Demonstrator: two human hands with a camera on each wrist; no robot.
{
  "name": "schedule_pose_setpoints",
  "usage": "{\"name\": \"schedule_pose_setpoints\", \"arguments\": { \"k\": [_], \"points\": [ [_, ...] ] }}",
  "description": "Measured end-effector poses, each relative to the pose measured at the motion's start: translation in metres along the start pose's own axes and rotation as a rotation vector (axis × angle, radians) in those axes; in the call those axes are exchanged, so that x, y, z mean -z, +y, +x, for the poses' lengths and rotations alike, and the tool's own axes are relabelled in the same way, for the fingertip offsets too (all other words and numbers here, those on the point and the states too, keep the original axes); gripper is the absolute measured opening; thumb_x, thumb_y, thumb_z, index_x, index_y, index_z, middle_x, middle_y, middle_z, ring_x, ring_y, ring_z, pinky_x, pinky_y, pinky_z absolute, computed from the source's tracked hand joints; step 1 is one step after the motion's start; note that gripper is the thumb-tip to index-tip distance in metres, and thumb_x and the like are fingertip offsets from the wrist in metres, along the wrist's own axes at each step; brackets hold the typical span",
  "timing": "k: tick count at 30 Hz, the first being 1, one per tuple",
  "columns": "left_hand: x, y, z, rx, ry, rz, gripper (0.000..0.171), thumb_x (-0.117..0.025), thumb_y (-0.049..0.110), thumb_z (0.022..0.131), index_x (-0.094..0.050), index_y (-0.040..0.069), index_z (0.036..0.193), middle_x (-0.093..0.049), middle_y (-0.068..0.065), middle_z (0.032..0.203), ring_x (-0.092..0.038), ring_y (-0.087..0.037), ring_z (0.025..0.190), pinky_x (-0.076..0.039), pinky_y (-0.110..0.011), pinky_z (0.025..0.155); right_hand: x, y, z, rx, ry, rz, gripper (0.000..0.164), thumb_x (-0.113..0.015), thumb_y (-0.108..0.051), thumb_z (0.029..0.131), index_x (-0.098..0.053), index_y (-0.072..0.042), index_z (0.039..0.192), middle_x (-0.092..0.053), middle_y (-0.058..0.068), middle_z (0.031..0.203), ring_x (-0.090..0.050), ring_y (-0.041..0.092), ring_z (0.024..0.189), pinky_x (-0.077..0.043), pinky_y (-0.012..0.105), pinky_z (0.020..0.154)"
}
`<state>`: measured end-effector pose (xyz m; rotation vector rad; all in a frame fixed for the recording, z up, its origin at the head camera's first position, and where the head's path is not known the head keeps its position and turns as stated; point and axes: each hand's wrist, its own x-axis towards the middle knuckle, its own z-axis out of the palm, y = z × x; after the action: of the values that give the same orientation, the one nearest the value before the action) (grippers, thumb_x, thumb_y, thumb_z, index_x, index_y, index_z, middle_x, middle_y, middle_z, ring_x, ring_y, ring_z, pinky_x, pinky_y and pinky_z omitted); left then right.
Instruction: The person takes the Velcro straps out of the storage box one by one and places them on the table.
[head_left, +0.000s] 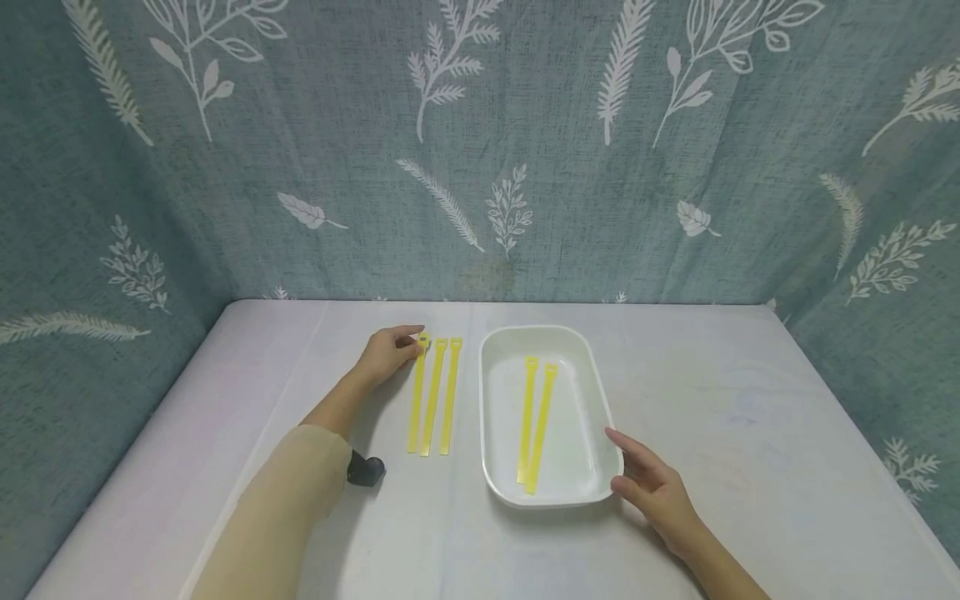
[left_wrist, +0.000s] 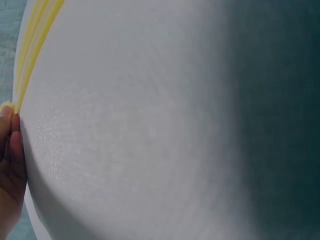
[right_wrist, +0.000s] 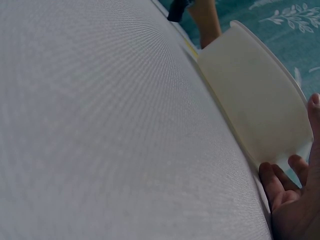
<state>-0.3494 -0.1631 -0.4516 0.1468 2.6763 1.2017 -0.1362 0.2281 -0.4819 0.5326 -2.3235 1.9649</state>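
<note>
At nine o'clock from the tray (head_left: pixel 576 429), my left hand (head_left: pixel 385 356) is pinching the leftmost strip (head_left: pixel 417 398) by its wider head, probably for surer hold; my right hand (head_left: pixel 662 498), fingers relaxed, is touching the tray's four-o'clock side, perhaps steadying.

Straps (head_left: pixel 433 396) yellow; tray (head_left: pixel 577 433) white; tabletop (head_left: pixel 750 467) whitish; curtain (head_left: pixel 555 83) blue-green, white leaf print; sleeve (head_left: pixel 273 500) beige.

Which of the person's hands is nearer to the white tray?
Right. The right hand is at the near-right corner of the white tray; the left hand is farther, beyond its left side, pinching the leftmost yellow strip.
</note>
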Motion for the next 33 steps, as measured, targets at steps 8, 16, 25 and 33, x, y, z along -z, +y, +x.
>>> {"name": "schedule_pose_setpoints", "arguments": {
  "k": [8,16,25,33],
  "points": [
    [0.002,0.008,0.003,0.056,-0.037,0.069,0.047,-0.061,0.018,0.093,-0.049,0.010,0.138,-0.063,-0.017,0.118,-0.053,-0.012,0.061,-0.046,-0.024,0.060,0.000,-0.001,-0.001,-0.006,0.005,-0.015,0.050,-0.055,0.006,0.090,-0.041,0.002,0.138,-0.041,-0.026,0.138,-0.041,-0.009,0.122,-0.042,0.013,0.094],
    [0.001,0.011,0.004,0.113,-0.038,0.123,0.048,-0.061,0.024,0.092,-0.050,0.015,0.138,-0.059,-0.015,0.124,-0.060,-0.018,0.081,-0.051,-0.030,0.075,0.000,0.000,-0.001,0.010,-0.013,0.012,0.050,-0.055,0.006,0.091,-0.039,0.004,0.138,-0.041,-0.025,0.138,-0.042,-0.007,0.123,-0.042,0.013,0.095],
    [-0.002,0.006,0.004,0.106,-0.021,0.208,0.047,-0.059,0.032,0.093,-0.051,0.018,0.138,-0.057,-0.013,0.128,-0.051,-0.031,0.120,-0.038,-0.049,0.102,0.002,0.001,0.001,0.017,-0.042,0.053,0.050,-0.053,0.003,0.092,-0.037,0.005,0.139,-0.040,-0.025,0.138,-0.041,-0.006,0.124,-0.042,0.014,0.095],
    [-0.004,0.003,0.002,0.100,-0.001,0.229,0.047,-0.058,0.033,0.093,-0.051,0.016,0.137,-0.056,-0.014,0.130,-0.052,-0.032,0.120,-0.040,-0.049,0.101,0.001,0.002,0.000,0.017,-0.031,0.047,0.050,-0.053,0.006,0.091,-0.038,0.006,0.139,-0.041,-0.024,0.138,-0.041,-0.007,0.124,-0.041,0.013,0.095]
  ]
}}
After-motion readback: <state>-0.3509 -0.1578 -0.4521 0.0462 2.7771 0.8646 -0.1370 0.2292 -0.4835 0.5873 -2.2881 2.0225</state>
